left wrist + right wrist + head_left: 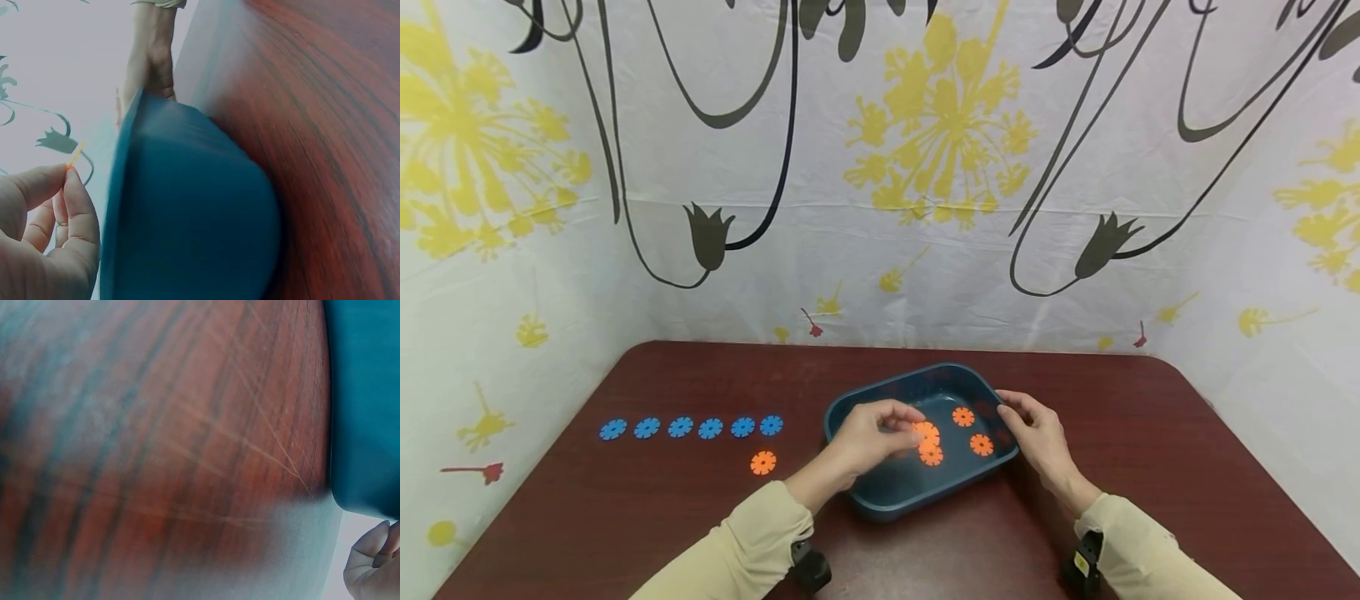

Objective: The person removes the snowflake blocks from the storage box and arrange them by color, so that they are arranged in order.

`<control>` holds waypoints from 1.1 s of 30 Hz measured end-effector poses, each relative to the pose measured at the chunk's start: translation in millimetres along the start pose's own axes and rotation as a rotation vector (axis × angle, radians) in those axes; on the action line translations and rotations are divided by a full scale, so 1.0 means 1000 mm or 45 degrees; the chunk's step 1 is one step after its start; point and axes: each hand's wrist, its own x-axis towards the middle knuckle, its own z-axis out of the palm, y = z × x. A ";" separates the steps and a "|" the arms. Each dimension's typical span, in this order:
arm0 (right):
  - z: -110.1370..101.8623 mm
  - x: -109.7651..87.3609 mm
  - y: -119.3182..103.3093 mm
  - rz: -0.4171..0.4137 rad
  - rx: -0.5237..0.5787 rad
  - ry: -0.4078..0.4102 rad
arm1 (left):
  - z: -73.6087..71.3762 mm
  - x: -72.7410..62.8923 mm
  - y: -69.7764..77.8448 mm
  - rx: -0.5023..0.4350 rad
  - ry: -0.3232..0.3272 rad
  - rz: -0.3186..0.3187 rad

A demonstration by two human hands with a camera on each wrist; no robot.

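My left hand (874,435) is over the dark teal tray (917,500), its thumb and fingertips pinching an orange notched disc (928,432). The left wrist view catches that disc (76,154) nearly edge-on above the fingertips. Inside the tray lie other orange discs, one disc (963,417) toward the back, another (981,445) at the right, and one (931,454) partly overlapped by the held disc. At the tray's right end my right hand (1041,437) holds the rim between thumb and fingers. The right wrist view shows mostly tabletop and the tray's outer wall (369,406).
Left of the tray, several blue notched discs (681,427) form a row across the dark wooden table (700,525). One orange disc (763,462) lies in front of the row's right end. A patterned cloth (865,275) hangs behind and at both sides.
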 end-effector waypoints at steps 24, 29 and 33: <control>0.000 -0.001 -0.001 0.017 -0.013 0.001 | -0.080 -0.041 -0.014 -0.080 0.323 -0.137; 0.000 -0.002 -0.001 0.010 -0.018 0.003 | -0.100 -0.049 -0.029 -0.048 0.385 -0.189; 0.000 -0.001 -0.001 0.015 -0.023 0.005 | -0.115 -0.057 -0.042 -0.068 0.400 -0.214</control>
